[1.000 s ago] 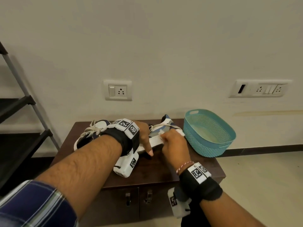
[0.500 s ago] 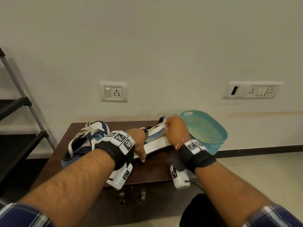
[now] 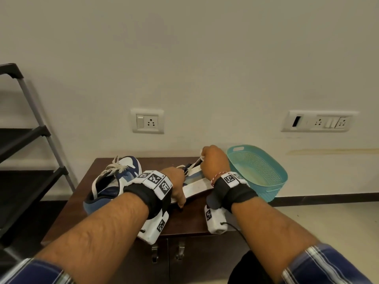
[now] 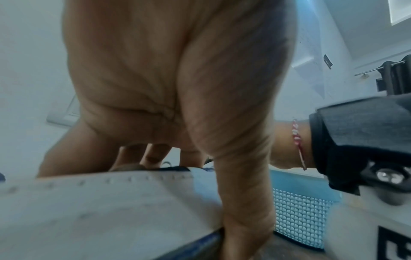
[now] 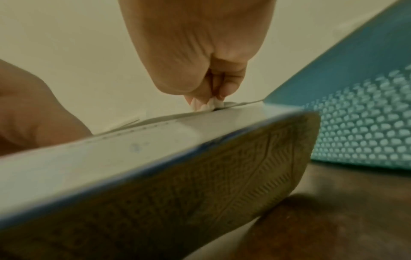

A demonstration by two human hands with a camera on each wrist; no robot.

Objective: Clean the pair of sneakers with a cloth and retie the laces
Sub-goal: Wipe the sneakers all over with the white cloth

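Two blue-and-white sneakers lie on a dark wooden cabinet (image 3: 190, 220). The left sneaker (image 3: 114, 181) rests flat, its laces loose. The right sneaker (image 3: 198, 186) is tipped on its side, its white midsole (image 4: 100, 202) and grey tread (image 5: 200, 184) facing me. My left hand (image 3: 178, 186) grips this sneaker, thumb (image 4: 244, 193) down across the midsole and fingers over the top. My right hand (image 3: 205, 158) pinches a white lace (image 5: 177, 115) between thumb and fingertips (image 5: 229, 88), and the lace runs taut up from the shoe.
A teal perforated basket (image 3: 266, 181) stands at the cabinet's right end, just beyond the tipped sneaker's toe. A black metal rack (image 3: 30, 140) stands to the left. Wall sockets (image 3: 147, 120) sit above the cabinet. Tiled floor (image 3: 328, 222) lies to the right.
My right hand has moved away from me toward the wall, drawing the lace out. My left hand stays on the tipped sneaker. The view has shifted slightly.
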